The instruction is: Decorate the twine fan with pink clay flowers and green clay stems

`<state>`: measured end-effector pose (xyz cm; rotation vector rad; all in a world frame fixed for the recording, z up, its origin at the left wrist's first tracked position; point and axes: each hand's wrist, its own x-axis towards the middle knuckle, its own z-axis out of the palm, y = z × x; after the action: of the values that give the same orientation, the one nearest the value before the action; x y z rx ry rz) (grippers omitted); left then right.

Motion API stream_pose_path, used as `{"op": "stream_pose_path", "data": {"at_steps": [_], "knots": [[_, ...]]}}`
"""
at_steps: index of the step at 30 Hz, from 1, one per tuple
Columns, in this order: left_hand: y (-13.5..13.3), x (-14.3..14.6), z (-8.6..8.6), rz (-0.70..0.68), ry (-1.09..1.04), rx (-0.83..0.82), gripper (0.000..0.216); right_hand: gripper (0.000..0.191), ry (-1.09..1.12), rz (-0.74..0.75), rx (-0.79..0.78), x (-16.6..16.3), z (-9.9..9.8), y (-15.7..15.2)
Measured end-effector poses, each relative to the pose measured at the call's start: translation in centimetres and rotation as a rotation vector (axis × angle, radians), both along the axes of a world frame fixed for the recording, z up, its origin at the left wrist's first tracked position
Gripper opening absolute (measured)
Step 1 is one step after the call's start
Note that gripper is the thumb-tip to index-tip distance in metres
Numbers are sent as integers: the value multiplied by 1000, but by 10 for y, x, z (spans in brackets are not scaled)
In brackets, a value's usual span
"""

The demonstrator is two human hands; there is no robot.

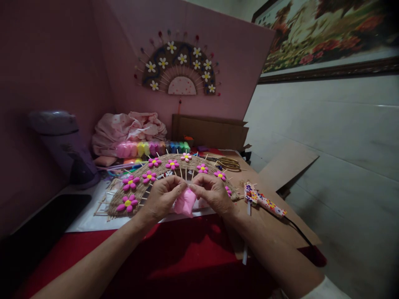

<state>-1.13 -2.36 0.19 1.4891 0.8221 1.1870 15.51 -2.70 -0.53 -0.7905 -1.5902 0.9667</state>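
Both hands are at work just below the centre of the frame. The left hand (165,194) and the right hand (215,194) grip a small pink packet (186,202) between them, thumb and forefinger of each hand pinched on its upper edge; the grip is narrow on both sides. The packet hangs from the fingertips, its lower end pointing down towards the red cloth (193,249) at lower centre.

Behind the hands, across the middle of the frame, lies a twine-covered arch (162,171) with thin sticks projecting from its edges. It bears pink flowers (128,203) with yellow centres; one near the top is paler. The hands partly cover the arch's inner edge.

Right of centre, a glue gun (263,202) in a floral covering rests on brown cardboard (289,226), with scissors (229,162) farther back. Behind the arch stands a row of coloured packets (152,148), and beyond it a heap of pale pink fabric (131,129). A purple tumbler (65,145) stands at left, above a dark flat object (51,218). At upper centre, a flowered half-round decoration (182,86) hangs on a pink surface; a framed painting (333,37) occupies the upper right
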Motion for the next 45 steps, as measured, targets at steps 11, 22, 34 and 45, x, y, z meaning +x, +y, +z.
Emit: {"op": "stream_pose_path", "data": {"at_steps": [11,22,34,45], "knots": [[1,-2,-2,-56,33,4,21,25,-72,3,31,0,1,-2],[4,-6,-3,56,-108,-81,22,26,74,-46,-148,2,0,3],[7,-3,-1,-29,-300,-227,26,27,217,-20,-210,-1,-3,6],[-2,2,1,-137,-178,-167,27,26,156,-27,-169,-3,-1,3]]}}
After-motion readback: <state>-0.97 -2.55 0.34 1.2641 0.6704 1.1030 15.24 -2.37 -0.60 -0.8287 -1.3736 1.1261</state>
